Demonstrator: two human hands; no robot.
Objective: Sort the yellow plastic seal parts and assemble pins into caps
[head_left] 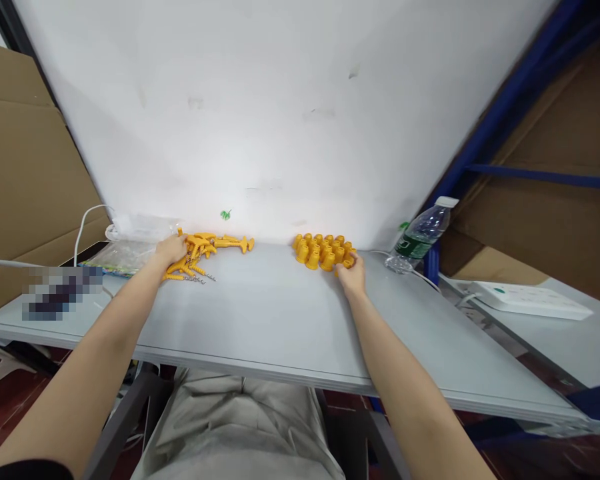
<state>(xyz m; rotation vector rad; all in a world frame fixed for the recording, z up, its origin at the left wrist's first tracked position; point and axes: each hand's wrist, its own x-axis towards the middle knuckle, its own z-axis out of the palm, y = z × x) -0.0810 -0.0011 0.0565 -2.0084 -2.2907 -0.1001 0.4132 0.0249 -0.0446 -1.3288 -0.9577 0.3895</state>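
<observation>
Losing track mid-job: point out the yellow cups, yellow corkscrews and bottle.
Yellow cups [326, 253]: head view, a cup mid-cluster.
Yellow corkscrews [199, 247]: head view, the pile's middle.
Bottle [414, 247]: head view, its green label.

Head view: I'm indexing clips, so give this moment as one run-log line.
left hand: at yellow corkscrew pieces; right hand: at yellow cups; bottle: right of cups

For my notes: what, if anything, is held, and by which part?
Cannot tell: right hand touches a yellow cup, left hand the corkscrew pile; grips unclear.

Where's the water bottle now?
In the head view, the bottle is toward the right of the table, right of the right hand, by the blue frame.
</observation>
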